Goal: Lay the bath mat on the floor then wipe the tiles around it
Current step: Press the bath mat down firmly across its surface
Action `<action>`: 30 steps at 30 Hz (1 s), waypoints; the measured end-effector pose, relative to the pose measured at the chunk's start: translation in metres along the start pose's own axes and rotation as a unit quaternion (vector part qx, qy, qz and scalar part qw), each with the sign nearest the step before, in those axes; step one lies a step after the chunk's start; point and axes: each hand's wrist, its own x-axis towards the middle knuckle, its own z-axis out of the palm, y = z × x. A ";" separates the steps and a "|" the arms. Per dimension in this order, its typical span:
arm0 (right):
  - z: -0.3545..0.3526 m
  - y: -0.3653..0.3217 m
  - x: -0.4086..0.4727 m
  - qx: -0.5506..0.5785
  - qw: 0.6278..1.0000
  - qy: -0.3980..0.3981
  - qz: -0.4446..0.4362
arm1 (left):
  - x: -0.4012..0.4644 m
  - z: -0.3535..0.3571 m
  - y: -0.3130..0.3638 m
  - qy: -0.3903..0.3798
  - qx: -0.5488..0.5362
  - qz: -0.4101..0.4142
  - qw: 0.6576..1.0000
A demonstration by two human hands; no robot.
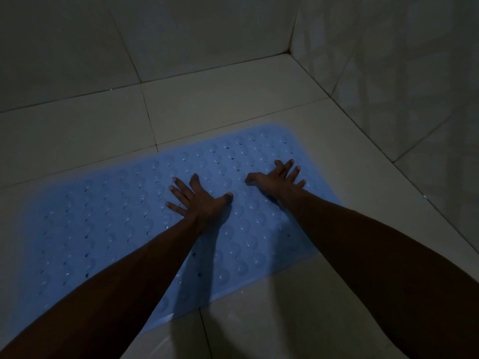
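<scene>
A light blue rubber bath mat (108, 224) with rows of round bumps and small holes lies flat on the pale floor tiles (259, 112). My left hand (199, 200) presses on the mat near its middle, fingers spread and straight. My right hand (277, 180) rests on the mat further right, near its far right end, fingers spread too. Both forearms reach in from the bottom of the view and cover part of the mat's near edge. No cloth is in view.
The room is dim. Tiled walls (388, 60) meet in a corner (289, 51) at the upper right, close to the mat's right end. Bare floor tiles lie beyond the mat and at the lower right (298, 320).
</scene>
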 end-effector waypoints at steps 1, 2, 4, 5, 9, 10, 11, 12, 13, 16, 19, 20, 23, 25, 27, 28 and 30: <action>0.001 0.000 0.000 -0.002 1.000 0.001 0.001 | 0.000 0.001 0.000 -0.003 -0.002 0.001 1.000; 0.001 0.000 0.000 -0.002 1.000 -0.001 0.002 | 0.000 0.002 -0.001 0.002 -0.003 0.003 1.000; 0.003 0.000 0.001 -0.006 1.000 0.000 0.006 | 0.000 0.003 -0.002 0.019 -0.005 0.010 1.000; 0.004 -0.001 0.002 -0.013 1.000 0.003 0.010 | 0.000 0.003 -0.002 0.018 -0.005 0.012 1.000; 0.009 -0.003 0.003 -0.032 0.999 0.017 0.017 | 0.000 -0.002 -0.001 -0.008 -0.001 0.014 1.000; 0.010 -0.003 0.003 -0.030 0.999 0.019 0.020 | 0.001 -0.003 -0.001 -0.012 -0.001 0.013 1.000; 0.010 -0.004 0.002 -0.028 0.999 0.020 0.023 | 0.001 -0.002 -0.002 -0.018 -0.002 0.010 1.000; 0.010 -0.004 0.003 -0.026 0.999 0.020 0.024 | 0.003 -0.001 -0.001 -0.018 -0.002 0.005 1.000; 0.010 -0.004 0.003 -0.024 0.999 0.019 0.025 | 0.003 -0.001 0.001 -0.012 -0.002 -0.003 1.000; 0.010 -0.003 0.002 -0.022 0.999 0.023 0.022 | 0.007 0.002 0.014 0.010 0.011 -0.031 0.999; 0.010 -0.004 0.001 -0.024 0.999 0.027 0.023 | 0.014 0.002 0.021 0.030 0.046 -0.028 0.998; 0.010 -0.004 0.001 -0.022 0.999 0.026 0.022 | 0.015 0.001 0.020 0.034 0.053 -0.023 0.998; 0.009 -0.005 0.000 -0.019 0.999 0.027 0.022 | 0.020 0.001 0.016 0.028 0.062 0.017 0.998; 0.009 -0.005 0.001 -0.019 0.999 0.030 0.026 | 0.021 -0.004 0.016 0.031 0.063 0.054 0.996; 0.008 -0.008 0.001 -0.018 0.999 0.027 0.032 | 0.025 -0.014 0.013 -0.001 0.082 0.075 0.994; 0.007 -0.010 0.002 -0.020 0.999 0.026 0.034 | 0.027 -0.019 0.011 -0.043 0.093 0.073 0.992; 0.004 -0.015 0.002 -0.022 0.999 0.029 0.041 | 0.029 -0.027 0.008 -0.090 0.099 0.072 0.988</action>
